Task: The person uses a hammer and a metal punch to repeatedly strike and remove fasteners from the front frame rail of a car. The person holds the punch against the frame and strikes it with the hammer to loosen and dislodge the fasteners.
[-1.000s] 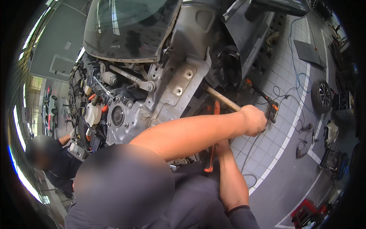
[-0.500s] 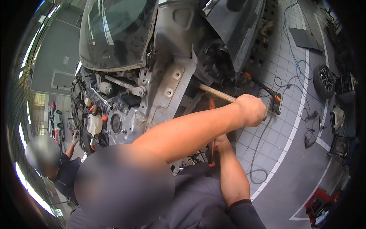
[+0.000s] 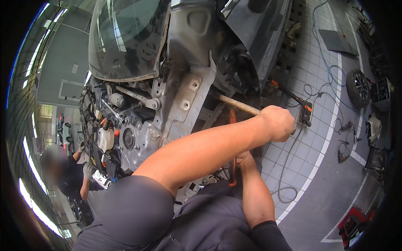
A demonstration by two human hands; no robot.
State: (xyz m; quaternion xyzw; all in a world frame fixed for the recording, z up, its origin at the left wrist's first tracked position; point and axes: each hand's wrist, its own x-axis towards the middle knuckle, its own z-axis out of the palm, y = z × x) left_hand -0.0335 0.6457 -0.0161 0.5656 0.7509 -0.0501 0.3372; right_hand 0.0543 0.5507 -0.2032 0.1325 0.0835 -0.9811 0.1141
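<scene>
My left forearm crosses in front of the car's stripped front end. My left hand is closed in a fist round a wooden handle; its far end disappears beneath the grey metal rail, so the tool's head is hidden. Lower down, my right hand is partly covered by the left forearm. Its fingers appear closed on an orange bar, which stands roughly lengthwise below the rail. The bar's upper part shows again above my left forearm, close to the wooden handle.
An orange-and-black tool leans by the wheel arch. A cable loops over the tiled floor, and a wheel lies at the right. On the left, a gloved co-worker holds a silvery part beside the engine bay.
My hands keep their grips and have barely moved; my left upper arm has dropped slightly. The co-worker's second gloved hand and a silvery part have come into sight.
</scene>
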